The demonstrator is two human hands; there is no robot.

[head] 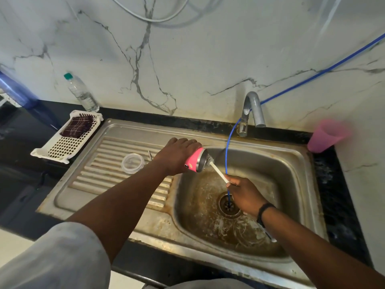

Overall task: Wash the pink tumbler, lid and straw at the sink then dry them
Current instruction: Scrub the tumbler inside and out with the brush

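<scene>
My left hand (177, 155) grips the pink tumbler (194, 162) and holds it tipped on its side over the sink basin (291, 184), steel mouth facing right. My right hand (244, 195) holds the white handle of a bottle brush (218, 172), whose bristle head sits at the tumbler's mouth. The clear round lid (132, 163) lies on the ribbed draining board (108, 176). A thin metal straw (149, 155) lies beside the lid, partly hidden by my left arm.
A steel tap (253, 110) stands behind the basin, and a blue hose (227, 155) runs down into the drain (228, 205). A pink plastic cup (326, 135) sits at the right. A white basket (68, 136) with a dark checked cloth (78, 126) and a water bottle (81, 92) are at the left.
</scene>
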